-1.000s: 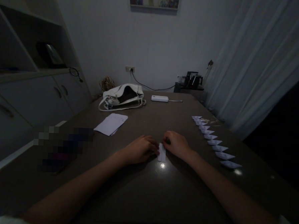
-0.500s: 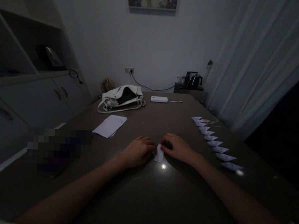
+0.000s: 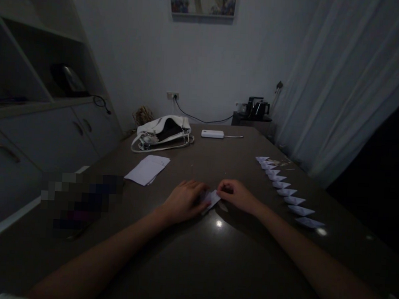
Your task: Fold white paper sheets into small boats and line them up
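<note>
A small folded white paper piece (image 3: 212,198) sits between my two hands in the middle of the dark table (image 3: 194,256). My left hand (image 3: 184,201) is curled, its fingers gripping the paper's left side. My right hand (image 3: 236,195) pinches the paper's upper right corner. The paper is tilted and lifted slightly off the table. To the right runs a row of several folded white paper boats (image 3: 286,189). A stack of white paper sheets (image 3: 147,169) lies to the left, beyond my left hand.
A white handbag (image 3: 162,132) and a white power bank (image 3: 213,133) with a cable lie at the table's far end. Cabinets and shelves stand on the left, a white curtain (image 3: 339,85) on the right, and a kettle (image 3: 258,108) on a side stand.
The paper piece has gone from lying flat and upright to tilted and raised between my fingers. Both hands shifted slightly, the right one now pinching its corner.
</note>
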The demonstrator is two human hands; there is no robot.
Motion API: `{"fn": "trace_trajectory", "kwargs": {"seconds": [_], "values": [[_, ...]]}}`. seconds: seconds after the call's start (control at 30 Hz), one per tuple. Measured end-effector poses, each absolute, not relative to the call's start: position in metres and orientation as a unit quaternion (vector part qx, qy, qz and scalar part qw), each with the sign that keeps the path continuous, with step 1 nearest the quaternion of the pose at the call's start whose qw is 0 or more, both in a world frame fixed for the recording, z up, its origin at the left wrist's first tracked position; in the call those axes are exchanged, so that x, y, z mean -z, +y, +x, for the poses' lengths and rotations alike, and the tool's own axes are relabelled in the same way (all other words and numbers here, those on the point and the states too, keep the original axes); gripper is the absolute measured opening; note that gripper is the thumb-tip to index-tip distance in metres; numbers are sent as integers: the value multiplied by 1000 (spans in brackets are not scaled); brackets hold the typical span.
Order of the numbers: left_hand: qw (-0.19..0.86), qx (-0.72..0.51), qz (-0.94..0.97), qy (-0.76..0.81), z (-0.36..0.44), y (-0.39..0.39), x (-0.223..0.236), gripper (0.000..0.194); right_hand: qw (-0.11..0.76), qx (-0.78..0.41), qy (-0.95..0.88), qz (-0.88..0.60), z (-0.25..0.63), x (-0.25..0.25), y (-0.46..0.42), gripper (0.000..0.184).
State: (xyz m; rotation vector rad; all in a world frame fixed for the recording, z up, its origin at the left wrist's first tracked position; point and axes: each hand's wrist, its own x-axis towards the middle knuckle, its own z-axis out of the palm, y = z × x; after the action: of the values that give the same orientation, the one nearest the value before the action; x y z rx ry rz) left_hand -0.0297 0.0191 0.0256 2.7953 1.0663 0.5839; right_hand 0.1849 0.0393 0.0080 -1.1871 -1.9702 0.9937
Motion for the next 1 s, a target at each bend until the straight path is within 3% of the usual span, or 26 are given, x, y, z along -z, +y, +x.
{"fn": "trace_trajectory", "kwargs": {"seconds": [0.27,0.5,1.0], "values": [[24,-204,914,349,-29,17,-24,49,387,-497,-650,-426,182,0,45,21],[32,-205,916,345,-29,21,-17,52,413,-572,-575,-413,178,-2,40,21],[89,-249,914,307,-29,25,-8,52,377,-568,-615,-395,175,-8,34,35]]}}
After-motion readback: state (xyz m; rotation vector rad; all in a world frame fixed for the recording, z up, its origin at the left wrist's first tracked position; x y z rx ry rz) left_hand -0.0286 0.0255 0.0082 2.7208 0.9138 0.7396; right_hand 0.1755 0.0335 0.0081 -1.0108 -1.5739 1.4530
